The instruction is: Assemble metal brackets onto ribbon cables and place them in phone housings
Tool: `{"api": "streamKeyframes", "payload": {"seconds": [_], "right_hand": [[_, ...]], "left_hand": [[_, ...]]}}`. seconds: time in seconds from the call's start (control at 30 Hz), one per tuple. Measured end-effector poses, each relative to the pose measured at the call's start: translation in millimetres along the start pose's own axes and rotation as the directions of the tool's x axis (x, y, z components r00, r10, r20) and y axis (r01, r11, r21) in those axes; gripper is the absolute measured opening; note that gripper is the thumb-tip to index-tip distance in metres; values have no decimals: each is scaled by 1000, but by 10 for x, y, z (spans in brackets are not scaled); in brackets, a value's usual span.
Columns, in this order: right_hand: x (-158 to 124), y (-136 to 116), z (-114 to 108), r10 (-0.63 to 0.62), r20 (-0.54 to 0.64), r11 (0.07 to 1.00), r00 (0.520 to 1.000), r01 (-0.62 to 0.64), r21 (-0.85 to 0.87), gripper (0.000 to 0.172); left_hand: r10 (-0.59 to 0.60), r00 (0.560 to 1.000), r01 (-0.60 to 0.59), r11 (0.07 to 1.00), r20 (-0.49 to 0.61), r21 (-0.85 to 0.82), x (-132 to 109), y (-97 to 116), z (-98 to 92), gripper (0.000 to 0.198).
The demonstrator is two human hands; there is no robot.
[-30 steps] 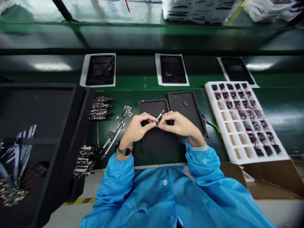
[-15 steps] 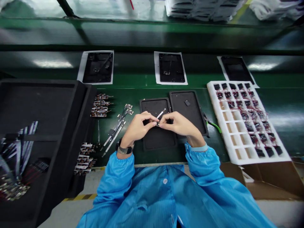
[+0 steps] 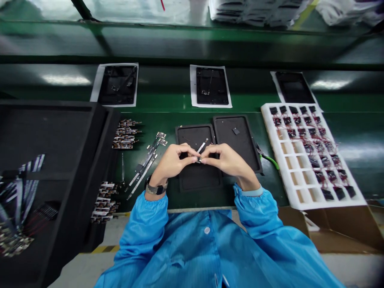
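With my left hand [image 3: 175,161] and right hand [image 3: 225,160] I pinched a small dark circuit board [image 3: 198,160], its flat silver ribbon [image 3: 203,145] toward one o'clock, above the black rectangular tray [image 3: 201,180]. It seemed light and fragile, the ribbon flexible; the board's edges looked safest to hold.

Pinched small ribbon-tailed part [image 3: 203,146] between left hand [image 3: 174,161] and right hand [image 3: 226,161], above black tray [image 3: 199,180]. Saw loose ribbon strips [image 3: 143,175] on bench [image 3: 162,120], left of tray. Noted green-handled pliers [image 3: 270,159] to right, between second black tray [image 3: 244,146] and white foam tray [image 3: 318,205].
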State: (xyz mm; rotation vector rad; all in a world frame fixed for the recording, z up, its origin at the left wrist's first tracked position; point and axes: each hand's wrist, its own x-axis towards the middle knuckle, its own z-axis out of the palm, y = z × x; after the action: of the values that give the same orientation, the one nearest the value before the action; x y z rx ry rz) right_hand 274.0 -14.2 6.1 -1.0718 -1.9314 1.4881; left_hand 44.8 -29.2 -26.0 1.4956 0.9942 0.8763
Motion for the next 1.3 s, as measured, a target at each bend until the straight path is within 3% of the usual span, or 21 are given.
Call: {"api": "streamKeyframes", "payload": {"seconds": [0.27, 0.43, 0.53, 0.63, 0.77, 0.87, 1.0, 1.17, 1.23, 1.3], "right_hand": [[1, 56, -25, -18, -15, 1000, 1000, 18, 6, 11], [-13, 45, -65, -36, -14, 999, 999, 36, -34, 14], [-96, 98, -283, -72, -158, 989, 985, 50, -138, 26], [-205, 268, -622, -44, -363, 976, 931, -37, -214, 28], [-268, 586, -919, 9, -521, 980, 853, -110, -163, 33], [-264, 761, -930, 11, -590, 986, 807, -108, -129, 34], [-267, 857, -872, -1, -659, 978, 752, -137, -158, 27], [-305, 845, -858, 39, -664, 962, 746, -207, -176, 20], [-323, 819, -859, 50, -653, 957, 756, -224, -185, 19], [-340, 795, -861, 69, -641, 951, 764, -245, -189, 19]], "left_hand": [[-6, 1000, 6, 1000, -12, 11, 15, 22, 40, 13], [19, 999, -14, 994, -49, 105, -1, 113, 39, 10], [26, 995, -14, 991, -93, 131, -18, 268, 32, 8], [70, 984, -37, 980, -166, 195, 2, 522, 15, 6], [153, 964, -90, 957, -217, 275, 216, 932, 48, 27], [221, 952, -134, 923, -211, 361, 627, 1204, 196, 35], [275, 948, -164, 855, -163, 493, 1579, 1444, 625, 24], [328, 940, -235, 825, -96, 515, 3109, 1564, 1555, 13], [231, 966, -165, 898, -118, 408, 3628, 1537, 1985, 11], [97, 989, -66, 964, -110, 257, 3995, 1443, 2361, 7]]}}
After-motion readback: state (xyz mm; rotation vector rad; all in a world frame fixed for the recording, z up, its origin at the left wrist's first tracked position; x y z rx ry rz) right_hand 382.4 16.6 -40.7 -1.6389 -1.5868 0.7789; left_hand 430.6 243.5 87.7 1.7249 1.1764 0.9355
